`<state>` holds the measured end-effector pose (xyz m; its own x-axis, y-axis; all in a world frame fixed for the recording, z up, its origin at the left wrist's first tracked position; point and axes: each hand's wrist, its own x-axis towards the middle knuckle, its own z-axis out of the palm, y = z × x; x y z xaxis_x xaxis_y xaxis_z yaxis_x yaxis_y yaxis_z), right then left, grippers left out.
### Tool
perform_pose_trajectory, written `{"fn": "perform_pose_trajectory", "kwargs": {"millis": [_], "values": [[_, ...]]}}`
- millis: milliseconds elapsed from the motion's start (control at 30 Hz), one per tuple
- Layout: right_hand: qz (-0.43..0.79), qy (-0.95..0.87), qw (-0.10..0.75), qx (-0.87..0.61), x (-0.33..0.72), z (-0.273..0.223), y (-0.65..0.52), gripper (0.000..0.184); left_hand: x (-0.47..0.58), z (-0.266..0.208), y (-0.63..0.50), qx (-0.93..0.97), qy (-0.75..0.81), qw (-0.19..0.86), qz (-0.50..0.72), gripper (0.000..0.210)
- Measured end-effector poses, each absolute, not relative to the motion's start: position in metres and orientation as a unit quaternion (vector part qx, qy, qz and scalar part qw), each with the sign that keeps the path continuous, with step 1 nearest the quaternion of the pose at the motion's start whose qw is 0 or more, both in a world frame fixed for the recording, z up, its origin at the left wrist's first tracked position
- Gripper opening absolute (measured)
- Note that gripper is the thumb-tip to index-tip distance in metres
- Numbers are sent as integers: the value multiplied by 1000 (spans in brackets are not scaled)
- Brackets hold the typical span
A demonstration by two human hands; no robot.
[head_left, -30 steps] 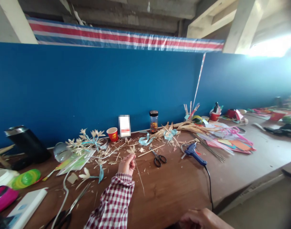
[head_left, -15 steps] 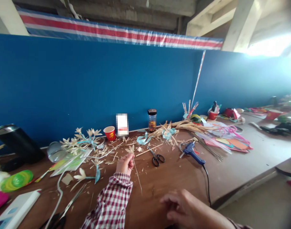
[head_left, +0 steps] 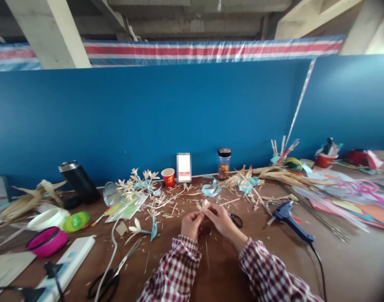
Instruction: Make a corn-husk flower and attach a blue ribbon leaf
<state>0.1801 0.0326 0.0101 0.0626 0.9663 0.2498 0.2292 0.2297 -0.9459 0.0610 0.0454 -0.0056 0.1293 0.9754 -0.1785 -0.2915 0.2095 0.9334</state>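
Over the middle of the table my left hand (head_left: 192, 225) and my right hand (head_left: 222, 221) meet, fingertips pinched together. Between them is a small pale husk flower (head_left: 205, 204), mostly covered by the fingers. Its thin stem (head_left: 207, 255) hangs down below the hands. Both hands are closed on the flower; exactly which part each one pinches is hidden. Small scissors (head_left: 236, 220) with black handles lie partly behind my right hand. Left of my hands, a pale flower (head_left: 135, 226) with a light blue ribbon leaf rests on the table.
A blue glue gun (head_left: 288, 216) with a cord lies to the right. Larger scissors (head_left: 118, 272) and a white power strip (head_left: 70, 264) are at the left front. Husk scraps, a red paper cup (head_left: 168, 178), a jar (head_left: 224, 164) and finished-looking flowers (head_left: 138, 182) stand along the blue partition.
My right hand has come up from the lower right to join my left hand at the flower. The view has swung left, so the table's things appear farther right.
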Motion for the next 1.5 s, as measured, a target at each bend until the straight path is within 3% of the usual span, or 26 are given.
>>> {"fn": "perform_pose_trajectory", "kwargs": {"millis": [433, 867, 1500], "values": [[330, -546, 542, -547, 180, 10, 23, 35, 68, -5, 43, 412, 474, 625, 464, 34], [306, -543, 548, -558, 181, 13, 19, 39, 71, 4, 37, 357, 433, 683, 467, 39], [307, -546, 549, -554, 181, 7, 20, 39, 70, 5, 36, 354, 428, 699, 451, 31]]}}
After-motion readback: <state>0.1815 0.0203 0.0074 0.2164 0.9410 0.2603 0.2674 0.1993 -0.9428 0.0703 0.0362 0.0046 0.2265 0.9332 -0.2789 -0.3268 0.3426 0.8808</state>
